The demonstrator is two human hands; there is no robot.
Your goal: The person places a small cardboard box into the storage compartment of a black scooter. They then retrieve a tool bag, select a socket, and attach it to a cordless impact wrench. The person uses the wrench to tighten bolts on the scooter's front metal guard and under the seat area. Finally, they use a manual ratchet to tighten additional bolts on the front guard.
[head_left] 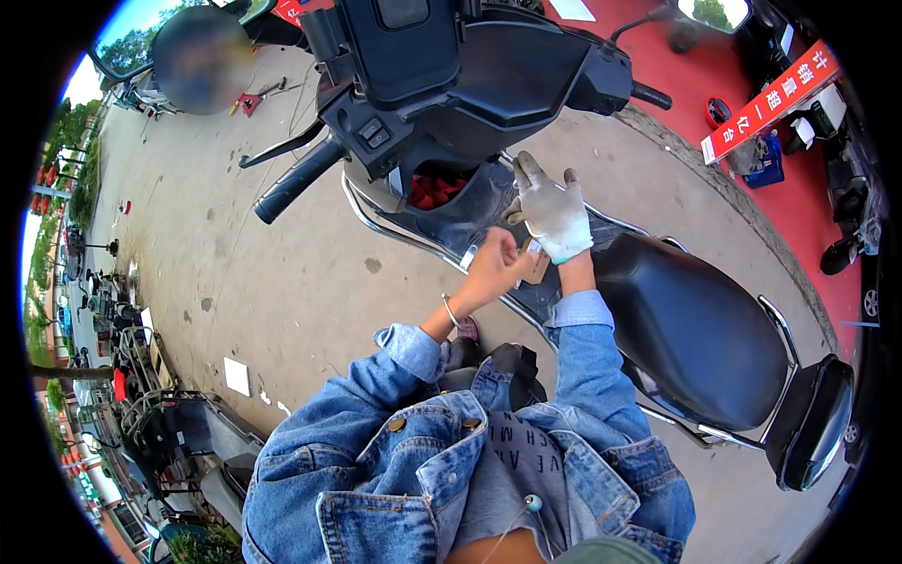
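A black scooter stands in front of me, its seat to my right and its handlebar grip to my left. My right hand, in a dirty white work glove, is raised over the scooter's footwell with fingers spread. My bare left hand, with a bangle on the wrist, pinches the glove's cuff at my right wrist. Both arms wear denim jacket sleeves. A small brownish piece shows between the two hands; I cannot tell what it is.
Red objects lie in the scooter's front compartment. Other parked scooters stand at lower left. A white flat piece lies on the concrete ground. A red banner and red floor are at upper right. Tools lie on the ground far back.
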